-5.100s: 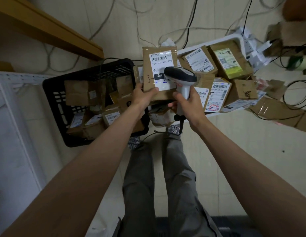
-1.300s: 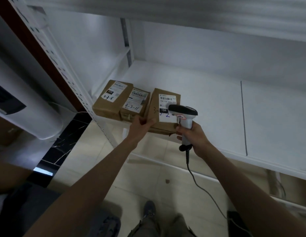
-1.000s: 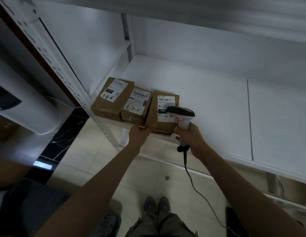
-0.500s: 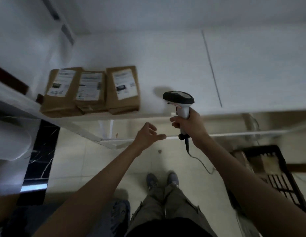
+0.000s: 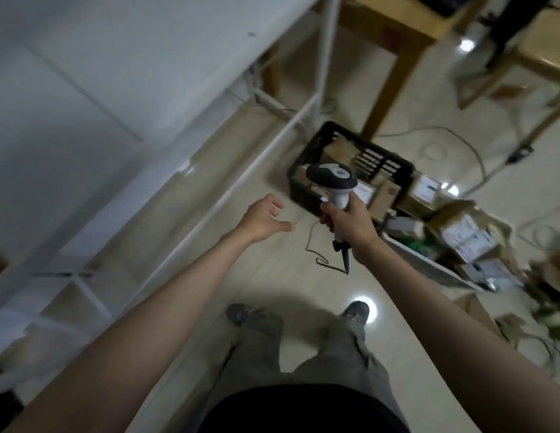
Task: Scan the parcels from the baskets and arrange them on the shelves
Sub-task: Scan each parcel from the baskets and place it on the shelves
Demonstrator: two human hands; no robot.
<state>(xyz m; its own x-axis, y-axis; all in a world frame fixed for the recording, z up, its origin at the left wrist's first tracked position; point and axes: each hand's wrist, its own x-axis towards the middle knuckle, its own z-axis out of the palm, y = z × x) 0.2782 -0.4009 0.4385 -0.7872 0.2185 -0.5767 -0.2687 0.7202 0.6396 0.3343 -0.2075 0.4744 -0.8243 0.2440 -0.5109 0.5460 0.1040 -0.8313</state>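
Observation:
My right hand [image 5: 350, 221] grips the handle of a grey and white barcode scanner [image 5: 332, 181], its head up and its cable trailing to the floor. My left hand [image 5: 263, 218] hangs empty in the air, fingers loosely spread. Just beyond the scanner a black plastic basket [image 5: 306, 170] stands on the floor with brown cardboard parcels [image 5: 336, 150] inside. To its right, a white basket [image 5: 428, 264] holds more labelled parcels [image 5: 463, 232]. The white shelf [image 5: 84, 98] fills the upper left; the parcels on it are out of view.
White shelf frame bars [image 5: 241, 182] run diagonally across the floor on the left. A wooden table leg [image 5: 388, 89] stands behind the black basket. Cables [image 5: 453, 132] and loose cardboard [image 5: 469, 310] lie on the tiled floor at the right. My legs and shoes [image 5: 244, 314] are below.
My left hand let go of the parcel on the shelf beside two others and came away empty. The view has swung right from the shelf to the baskets on the floor.

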